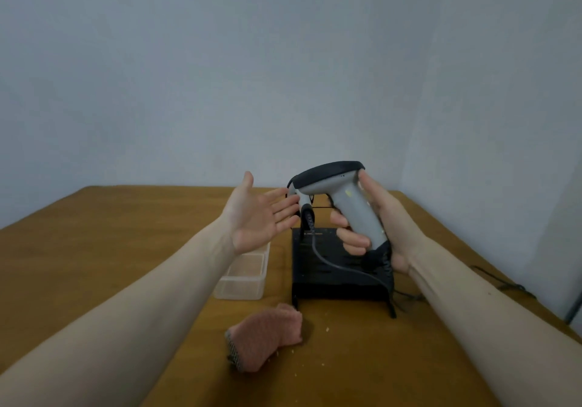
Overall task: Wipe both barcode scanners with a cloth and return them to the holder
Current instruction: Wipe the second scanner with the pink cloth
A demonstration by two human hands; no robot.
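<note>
The right hand (374,227) curls its fingers and thumb round the grey handle of a barcode scanner (343,198), held above the black holder (340,268), head tilted toward ten o'clock. The left hand (258,214) is spread, palm up, its fingertips at the scanner's nose; whether they touch it cannot be told. A dark cable (340,265) runs from a dark part below the nose across the holder's top toward four o'clock. A second scanner cannot be made out. Small lettering on the holder is too blurred to read.

At nine o'clock of the holder, just beside it, sits a clear plastic tray (242,277); nothing can be made out inside. At six o'clock the pink cloth (267,334) lies crumpled on the bench (378,359), with pale crumbs scattered round it. The bench's far edge meets the wall just behind the hands, and its right edge runs close past the right forearm.
</note>
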